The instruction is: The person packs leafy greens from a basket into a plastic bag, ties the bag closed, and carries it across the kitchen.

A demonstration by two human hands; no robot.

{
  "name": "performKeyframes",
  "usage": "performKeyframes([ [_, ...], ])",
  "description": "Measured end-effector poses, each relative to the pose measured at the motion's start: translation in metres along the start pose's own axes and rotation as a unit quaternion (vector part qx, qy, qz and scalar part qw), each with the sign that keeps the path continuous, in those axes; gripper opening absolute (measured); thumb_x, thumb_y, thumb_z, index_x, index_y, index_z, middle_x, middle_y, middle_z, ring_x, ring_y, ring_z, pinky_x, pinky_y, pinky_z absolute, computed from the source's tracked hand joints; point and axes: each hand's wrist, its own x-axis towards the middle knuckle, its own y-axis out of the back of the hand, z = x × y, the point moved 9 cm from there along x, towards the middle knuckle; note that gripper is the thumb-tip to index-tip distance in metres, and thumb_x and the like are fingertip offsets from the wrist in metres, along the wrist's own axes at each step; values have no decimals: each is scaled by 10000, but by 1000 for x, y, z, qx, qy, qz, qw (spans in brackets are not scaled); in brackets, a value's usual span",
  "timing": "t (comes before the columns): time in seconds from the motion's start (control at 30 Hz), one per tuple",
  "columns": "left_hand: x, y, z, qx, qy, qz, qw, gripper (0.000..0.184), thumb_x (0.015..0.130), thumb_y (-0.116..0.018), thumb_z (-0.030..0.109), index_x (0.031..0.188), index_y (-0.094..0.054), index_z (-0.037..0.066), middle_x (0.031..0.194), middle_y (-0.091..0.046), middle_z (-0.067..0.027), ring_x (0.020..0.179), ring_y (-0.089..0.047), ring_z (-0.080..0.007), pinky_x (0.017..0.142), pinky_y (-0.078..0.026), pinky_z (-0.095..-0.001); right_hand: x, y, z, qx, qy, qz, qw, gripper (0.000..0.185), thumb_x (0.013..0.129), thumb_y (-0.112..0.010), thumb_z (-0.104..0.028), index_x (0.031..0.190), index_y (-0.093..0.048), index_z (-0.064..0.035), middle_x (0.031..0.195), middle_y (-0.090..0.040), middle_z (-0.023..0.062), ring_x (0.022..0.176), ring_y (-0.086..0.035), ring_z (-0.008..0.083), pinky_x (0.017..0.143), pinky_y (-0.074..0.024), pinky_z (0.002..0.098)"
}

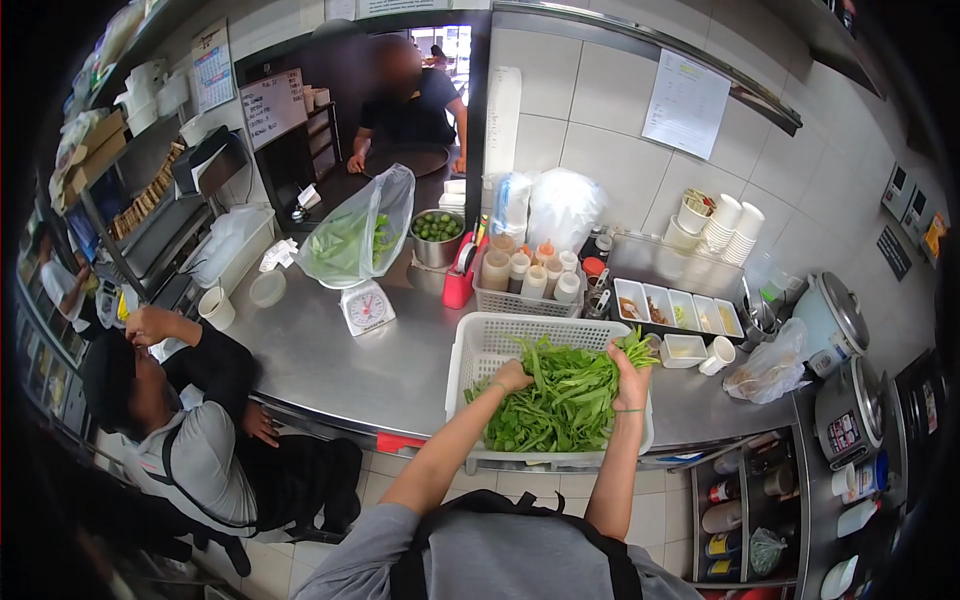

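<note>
Inside the white rectangular perforated-plastic basket [480, 352], long-leaved green vegetables [552, 405] lie heaped; right hand [628, 382] grasps them stemwise, left hand [513, 376] touches the heap, grip hidden. Handling appears partway: one bunch grasped, rest loose; other greens [345, 238] sit in a clear plastic bag [398, 205] above a white dial scale [367, 312].

Illegible writing on whiteboard [273, 108], calendar [212, 68], wall sheet [687, 104].

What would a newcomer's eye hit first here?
Probably the big heap of leafy greens in the white basket at the counter's front edge, with the left hand and right hand on it. Next, the clear bag of greens on the white scale, farther back to the left, beside a metal pot of green fruit.
</note>
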Motion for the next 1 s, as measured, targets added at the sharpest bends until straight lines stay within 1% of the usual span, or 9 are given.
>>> performKeyframes([
  [0.1, 1, 6, -7, -155, -1, 84, 984, 618, 651, -742, 249, 1113, -465, -54, 927, -587, -195, 789, -591, -268, 700, -469, -344, 1, 2, -2, 17, -1, 5, 1000, 264, 714, -664, -12, 957, -560, -24, 885, -586, 33, 789, -555, 133, 726, -441, 264],
  [0.2, -4, 20, -3, -332, -79, 75, 937, 661, 633, -758, 158, 1142, -392, -52, 926, -572, -175, 794, -581, -239, 694, -469, -340, 0, 3, -7, 28, -9, 12, 1000, 273, 712, -664, -3, 962, -556, -26, 891, -584, 36, 796, -552, 131, 727, -443, 267],
  [0.3, -30, 38, -1, -395, -29, 50, 917, 615, 639, -757, 131, 1104, -404, -61, 935, -576, -159, 809, -585, -226, 703, -484, -349, -3, -3, -20, 47, 16, 21, 999, 300, 706, -667, 0, 982, -551, -22, 900, -584, 39, 805, -551, 130, 710, -448, 271],
  [0.4, -30, 46, 1, -435, -58, 36, 898, 563, 673, -739, 73, 1123, -421, -43, 968, -602, -145, 836, -589, -167, 675, -494, -295, 5, 3, -16, -10, 45, -2, 999, 299, 700, -666, -9, 979, -558, -14, 876, -590, 34, 772, -558, 137, 687, -452, 272],
  [0.5, -51, 70, 24, -478, -140, 42, 866, 524, 666, -738, 42, 1087, -434, -33, 930, -601, -129, 774, -600, -180, 681, -501, -286, 11, -1, -9, -80, 53, -48, 994, 300, 685, -668, -24, 965, -564, -7, 841, -594, 28, 733, -559, 140, 672, -454, 278],
  [0.7, -96, 112, 77, -326, -259, 107, 903, 392, 705, -718, 94, 1044, -538, 19, 884, -605, -55, 798, -576, -120, 675, -464, -225, -4, -45, -15, -145, 79, -144, 976, 335, 656, -693, -133, 945, -580, -5, 804, -609, 39, 710, -547, 128, 671, -458, 290],
  [0.8, -104, 110, 90, -306, -284, 100, 903, 395, 743, -657, 44, 1103, -498, 11, 955, -583, -60, 802, -567, -114, 688, -454, -230, 3, -46, 2, -205, 112, -94, 968, 414, 606, -723, -229, 945, -610, -19, 819, -639, 94, 745, -593, 175, 720, -459, 316],
  [0.93, -86, 93, 89, -313, -311, 61, 895, 359, 818, -510, -28, 1170, -441, -5, 1072, -537, -88, 960, -526, -154, 826, -416, -265, -3, -50, 31, -120, 5, -79, 990, 506, 609, -770, -314, 981, -604, -14, 884, -633, 101, 817, -589, 184, 767, -451, 311],
  [1.0, -79, 84, 83, -336, -289, 116, 889, 370, 823, -443, -47, 1191, -418, -16, 1113, -510, -107, 998, -501, -176, 860, -393, -279, -6, -61, 41, -30, 29, -82, 996, 545, 619, -776, -325, 1022, -583, -14, 938, -617, 94, 863, -574, 185, 793, -441, 305],
])
